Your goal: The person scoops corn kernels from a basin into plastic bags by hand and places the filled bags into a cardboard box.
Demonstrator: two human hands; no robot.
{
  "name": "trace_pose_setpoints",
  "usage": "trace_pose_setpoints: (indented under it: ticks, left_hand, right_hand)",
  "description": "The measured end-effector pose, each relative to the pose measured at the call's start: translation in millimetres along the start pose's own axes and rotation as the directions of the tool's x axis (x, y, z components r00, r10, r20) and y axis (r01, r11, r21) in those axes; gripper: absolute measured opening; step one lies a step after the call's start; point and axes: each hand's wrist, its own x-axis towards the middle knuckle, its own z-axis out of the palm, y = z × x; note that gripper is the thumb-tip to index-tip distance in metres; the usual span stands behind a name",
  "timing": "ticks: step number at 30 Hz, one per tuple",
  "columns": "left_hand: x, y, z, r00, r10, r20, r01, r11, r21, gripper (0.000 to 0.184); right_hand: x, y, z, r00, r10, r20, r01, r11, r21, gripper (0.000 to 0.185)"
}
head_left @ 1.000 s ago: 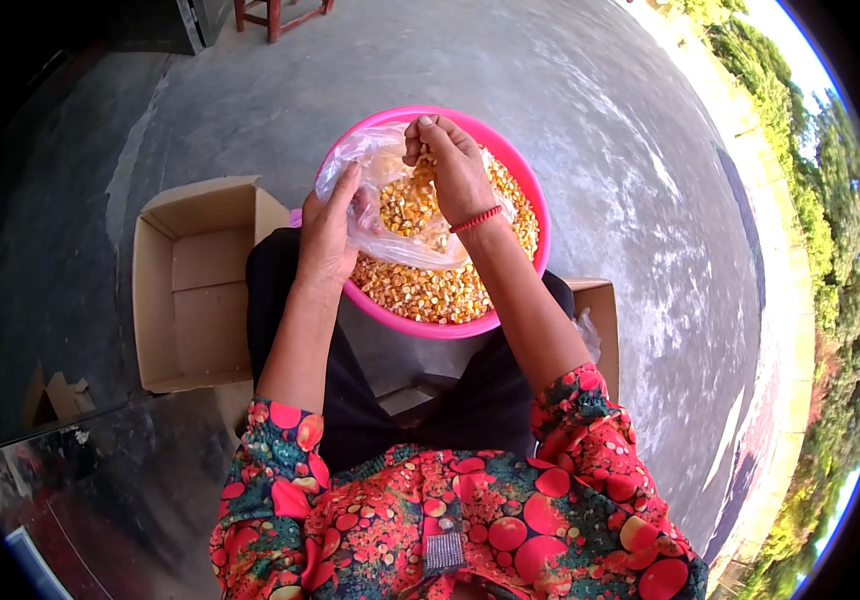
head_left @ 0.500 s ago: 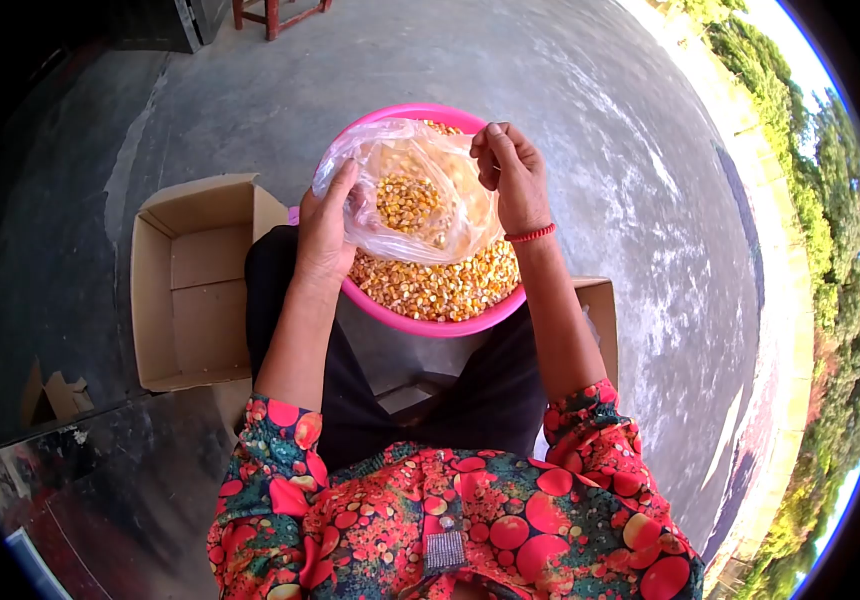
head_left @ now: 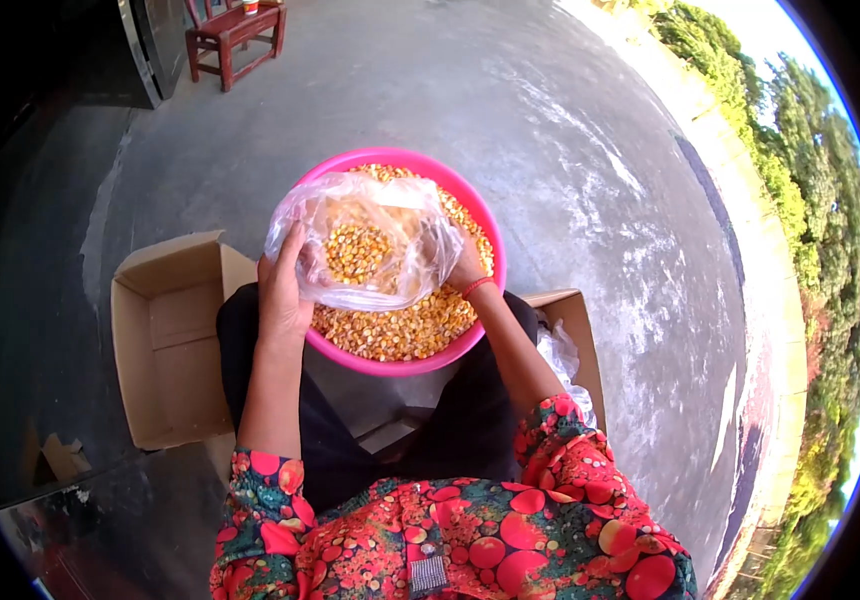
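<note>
A clear plastic bag (head_left: 390, 290) with corn kernels in it rests over a pink basin (head_left: 390, 367) of loose corn kernels (head_left: 400, 335). My left hand (head_left: 286, 285) grips the bag's left edge, thumb on the near face and the other fingers mostly out of sight beneath. At the bag's right side is my right hand (head_left: 464, 265), closed on the plastic; its fingertips are partly covered by the film. The bag's mouth gapes upward, showing kernels inside.
An open cardboard box (head_left: 175, 345) stands left of my legs. Another cardboard box (head_left: 578, 350) on the right holds crumpled clear plastic bags (head_left: 562, 360). A red wooden chair (head_left: 235, 40) with a cup on it stands at the far left on the concrete floor.
My right hand has gone from above the bag's right edge down to its side, onto the plastic. My left hand keeps its grip. The view has shifted, showing more of the chair.
</note>
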Motion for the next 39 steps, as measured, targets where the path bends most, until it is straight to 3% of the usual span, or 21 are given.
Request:
trace_pose_setpoints:
  ticks: [4, 6, 8, 9, 10, 12, 14, 16, 17, 19, 20, 22, 23, 24, 26, 28, 30, 32, 35, 39]
  left_hand:
    - [0, 2, 3, 1.0, 0.001, -0.021, -0.001, 1.0, 0.004, 0.023]
    - [-1, 2, 1, 1.0, 0.0, -0.008, 0.0, 1.0, 0.007, 0.023]
    - [-1, 3, 2, 1.0, 0.0, -0.001, 0.0, 1.0, 0.011, 0.024]
    - [-2, 3, 2, 1.0, -0.021, 0.004, 0.021, 1.0, -0.007, 0.024]
    - [-3, 4, 2, 0.999, -0.041, 0.007, 0.041, 0.999, -0.024, 0.024]
    - [-5, 7, 5, 0.999, -0.052, 0.004, 0.052, 0.998, -0.03, 0.023]
    - [-8, 9, 10, 0.998, -0.065, 0.002, 0.065, 0.997, -0.035, 0.022]
    - [-9, 11, 13, 0.996, -0.08, -0.036, 0.079, 0.996, -0.039, 0.021]
    - [-8, 9, 10, 0.996, -0.076, -0.036, 0.075, 0.996, -0.037, 0.021]
    - [-5, 6, 3, 0.997, -0.081, -0.021, 0.08, 0.996, -0.03, 0.025]
    - [-4, 6, 2, 0.997, -0.078, -0.019, 0.077, 0.997, -0.027, 0.025]
    - [-5, 5, 4, 0.997, -0.071, -0.033, 0.071, 0.997, -0.02, 0.027]
    - [-5, 4, 4, 0.997, -0.071, -0.031, 0.071, 0.997, -0.02, 0.027]
    - [-4, 3, 4, 0.998, -0.059, -0.021, 0.059, 0.998, -0.018, 0.025]
    - [-4, 4, 3, 0.999, -0.046, -0.013, 0.046, 0.999, -0.016, 0.023]
    - [-6, 5, 5, 0.998, -0.058, 0.034, 0.058, 0.998, -0.014, 0.02]
    - [-5, 2, 3, 0.999, -0.05, 0.019, 0.05, 0.999, -0.004, 0.019]
    - [-3, 0, 2, 0.999, -0.039, -0.001, 0.039, 0.999, 0.013, 0.018]
    - [-1, -3, -1, 0.999, -0.021, 0.024, 0.02, 0.999, 0.036, 0.015]
    - [-8, 6, 9, 0.998, -0.053, 0.044, 0.052, 0.999, 0.011, 0.016]
  right_hand:
    - [1, -5, 1, 0.996, 0.054, 0.072, -0.054, 0.998, 0.006, 0.032]
    - [-1, -9, -2, 1.0, -0.022, 0.019, 0.023, 0.998, -0.052, 0.029]
    - [-4, -20, -7, 0.991, 0.122, -0.055, -0.105, 0.963, 0.249, 0.026]
    - [-3, -42, -20, 0.926, 0.375, 0.034, -0.343, 0.805, 0.484, 0.024]
    - [-3, -41, -21, 0.927, 0.374, 0.031, -0.341, 0.806, 0.485, 0.024]
    - [-4, -39, -21, 0.964, 0.267, -0.023, -0.252, 0.933, 0.259, 0.026]
    - [-4, -38, -20, 0.973, 0.228, -0.042, -0.215, 0.954, 0.208, 0.029]
    - [0, -49, -25, 0.917, 0.397, 0.047, -0.36, 0.772, 0.524, 0.029]
    - [0, -48, -24, 0.918, 0.394, 0.045, -0.357, 0.772, 0.527, 0.029]
    - [2, -44, -21, 0.857, 0.495, 0.143, -0.453, 0.59, 0.668, 0.021]
    - [3, -43, -19, 0.858, 0.494, 0.141, -0.45, 0.59, 0.67, 0.021]
    - [7, -38, -18, 0.909, 0.407, -0.087, -0.272, 0.739, 0.616, 0.017]
    - [11, -37, -15, 0.879, 0.47, -0.079, -0.265, 0.62, 0.739, 0.02]
    - [15, -32, -17, 0.879, 0.47, -0.08, -0.265, 0.62, 0.739, 0.02]
    - [23, -22, -23, 0.727, 0.668, 0.16, -0.298, 0.096, 0.95, 0.021]
    - [36, -45, -54, 0.72, 0.671, 0.178, -0.271, 0.035, 0.962, 0.019]
    - [46, -61, -77, 0.806, 0.54, 0.242, -0.14, -0.223, 0.965, 0.019]
    - [60, -87, -97, 0.831, 0.508, 0.226, -0.114, -0.242, 0.964, 0.02]
    - [72, -127, -114, 0.934, 0.32, 0.159, -0.09, -0.22, 0.971, 0.02]
    - [78, -162, -102, 0.952, 0.222, 0.212, -0.178, -0.163, 0.97, 0.019]
